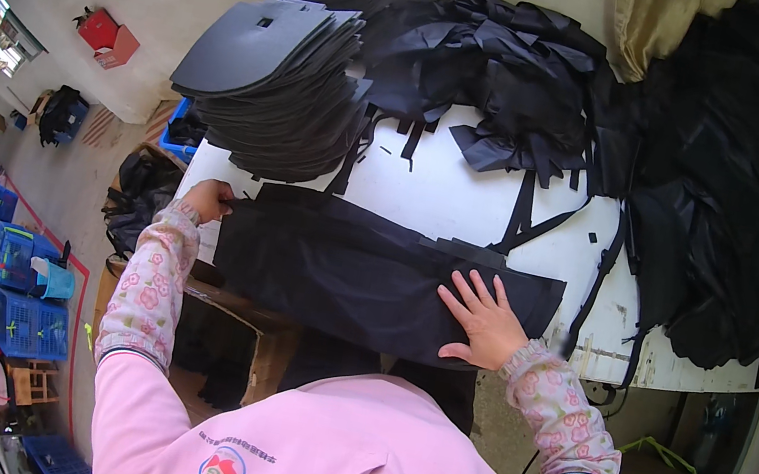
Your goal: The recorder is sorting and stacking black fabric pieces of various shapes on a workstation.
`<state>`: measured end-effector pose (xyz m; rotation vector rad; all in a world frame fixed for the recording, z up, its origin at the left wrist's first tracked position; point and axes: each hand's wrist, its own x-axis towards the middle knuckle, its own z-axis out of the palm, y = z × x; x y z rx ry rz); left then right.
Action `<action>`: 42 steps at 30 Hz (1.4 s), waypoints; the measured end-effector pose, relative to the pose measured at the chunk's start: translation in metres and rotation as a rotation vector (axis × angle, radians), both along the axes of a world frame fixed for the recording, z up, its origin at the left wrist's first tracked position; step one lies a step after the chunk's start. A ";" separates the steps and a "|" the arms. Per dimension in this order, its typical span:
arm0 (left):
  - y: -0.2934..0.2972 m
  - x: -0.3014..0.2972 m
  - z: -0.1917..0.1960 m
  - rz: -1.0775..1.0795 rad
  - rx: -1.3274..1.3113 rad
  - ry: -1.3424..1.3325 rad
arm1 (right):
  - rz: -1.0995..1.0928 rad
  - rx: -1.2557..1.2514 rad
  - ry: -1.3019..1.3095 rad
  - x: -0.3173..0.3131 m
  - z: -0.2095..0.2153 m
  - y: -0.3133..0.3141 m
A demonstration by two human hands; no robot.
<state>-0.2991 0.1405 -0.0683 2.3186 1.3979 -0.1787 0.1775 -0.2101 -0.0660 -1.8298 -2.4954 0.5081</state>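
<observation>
A long black fabric piece [344, 266] lies flat across the near edge of the white table [467, 202]. My left hand [209, 200] pinches its far left corner. My right hand [485, 319] rests flat on its right part, fingers spread, holding nothing. A narrow black strip [464, 249] lies along the fabric's upper edge, just above my right fingers.
A tall fanned stack of stiff black panels [275, 82] stands at the table's back left. Heaps of black fabric and straps [491, 64] cover the back and right side [728, 217]. Blue crates [24, 322] and an open cardboard box [227, 352] sit on the floor to the left.
</observation>
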 end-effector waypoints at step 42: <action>-0.008 0.114 0.169 -0.102 0.975 -0.534 | -0.329 -0.033 1.611 -0.098 0.051 0.119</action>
